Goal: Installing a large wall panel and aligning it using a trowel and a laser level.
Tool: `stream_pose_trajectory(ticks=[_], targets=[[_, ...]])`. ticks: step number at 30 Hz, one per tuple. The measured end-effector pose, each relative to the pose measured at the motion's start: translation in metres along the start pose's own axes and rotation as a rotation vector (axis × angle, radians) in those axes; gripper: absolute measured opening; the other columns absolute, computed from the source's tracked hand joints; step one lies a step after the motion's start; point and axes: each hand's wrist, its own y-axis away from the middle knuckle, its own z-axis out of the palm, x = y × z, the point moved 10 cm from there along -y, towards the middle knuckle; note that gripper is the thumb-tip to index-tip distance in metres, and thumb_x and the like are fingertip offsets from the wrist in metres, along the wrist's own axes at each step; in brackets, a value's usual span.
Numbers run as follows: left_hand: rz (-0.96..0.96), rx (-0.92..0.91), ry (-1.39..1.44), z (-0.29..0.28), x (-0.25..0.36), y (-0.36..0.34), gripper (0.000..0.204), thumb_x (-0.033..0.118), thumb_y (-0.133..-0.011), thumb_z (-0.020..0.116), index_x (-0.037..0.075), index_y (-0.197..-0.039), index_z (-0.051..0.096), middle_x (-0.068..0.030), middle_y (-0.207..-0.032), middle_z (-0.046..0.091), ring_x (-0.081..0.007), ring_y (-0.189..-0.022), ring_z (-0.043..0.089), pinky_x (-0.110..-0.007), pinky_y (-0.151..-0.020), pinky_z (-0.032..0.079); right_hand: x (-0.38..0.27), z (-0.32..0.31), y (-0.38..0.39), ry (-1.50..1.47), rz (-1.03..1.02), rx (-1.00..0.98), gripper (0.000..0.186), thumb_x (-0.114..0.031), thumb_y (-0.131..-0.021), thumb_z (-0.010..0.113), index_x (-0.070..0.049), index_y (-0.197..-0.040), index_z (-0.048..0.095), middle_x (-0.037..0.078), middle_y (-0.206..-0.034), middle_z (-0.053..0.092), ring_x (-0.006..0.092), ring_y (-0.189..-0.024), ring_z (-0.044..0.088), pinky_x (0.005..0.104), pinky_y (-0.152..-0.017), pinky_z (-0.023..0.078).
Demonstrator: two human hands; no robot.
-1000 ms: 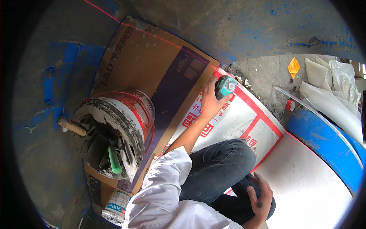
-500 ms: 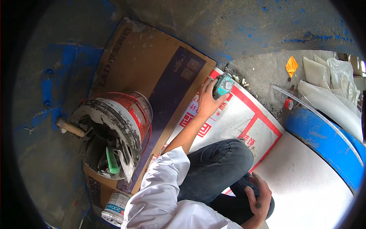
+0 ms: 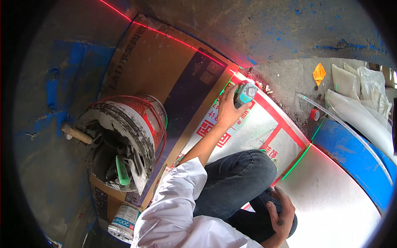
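Note:
A small teal and grey laser level stands on white sheeting with red print, near its far edge. My left hand is closed around its near side, arm stretched forward. Bright red and green laser lines spread out from it, over the cardboard, the sheeting and the blue surface. At lower right my right hand rests against my dark trouser leg, fingers loosely bent and apart, holding nothing I can see. A dark spot shows near the base of its thumb.
A mortar-crusted bucket at left holds a green-handled tool and a wooden-handled one. Below it lies a small white tub. Flattened cardboard covers the far left. At right are a tape measure strip, red tape roll and orange cloth.
The laser level has come on, throwing red and green lines across the surfaces. My left hand stays on it, and my right hand keeps its place.

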Motion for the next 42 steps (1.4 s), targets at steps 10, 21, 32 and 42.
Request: stream_pose_trajectory(ticks=[10, 21, 32, 42], targets=[[-0.002, -0.04, -0.062, 0.004, -0.009, -0.004, 0.099, 0.046, -0.089, 0.095, -0.002, -0.164, 0.052, -0.0299, -0.168, 0.053, -0.0446, -0.158, 0.051, -0.053, -0.132, 0.041, -0.006, 0.0, -0.002, 0.032, 0.009, 0.003, 0.055, -0.023, -0.099, 0.082, -0.001, -0.149, 0.072, 0.025, -0.126, 0.083, 0.0404, -0.12, 0.08, 0.0487, -0.111, 0.059], [-0.04, -0.044, 0.035, 0.002, -0.011, -0.001, 0.101, 0.042, -0.089, 0.096, -0.001, -0.167, 0.049, -0.0288, -0.173, 0.047, -0.0436, -0.162, 0.045, -0.052, -0.134, 0.038, -0.002, 0.002, -0.002, 0.028, 0.014, 0.001, 0.056, -0.024, -0.099, 0.082, -0.001, -0.149, 0.072, 0.024, -0.126, 0.083, 0.0394, -0.12, 0.08, 0.0485, -0.11, 0.059], [-0.034, -0.072, 0.014, 0.008, -0.012, -0.004, 0.1, 0.042, -0.089, 0.095, 0.002, -0.168, 0.049, -0.0276, -0.173, 0.048, -0.0435, -0.161, 0.046, -0.052, -0.134, 0.038, -0.004, 0.001, -0.003, 0.017, 0.009, -0.005, 0.055, -0.022, -0.099, 0.082, -0.001, -0.149, 0.072, 0.025, -0.127, 0.082, 0.0399, -0.121, 0.08, 0.0486, -0.111, 0.059], [-0.029, -0.035, 0.078, 0.0, -0.004, -0.004, 0.099, 0.04, -0.089, 0.096, 0.002, -0.166, 0.048, -0.0285, -0.169, 0.052, -0.0445, -0.157, 0.051, -0.051, -0.132, 0.041, -0.003, 0.001, -0.002, 0.008, -0.014, -0.016, 0.056, -0.016, -0.097, 0.083, -0.001, -0.15, 0.071, 0.024, -0.128, 0.082, 0.0389, -0.121, 0.08, 0.0472, -0.11, 0.058]])
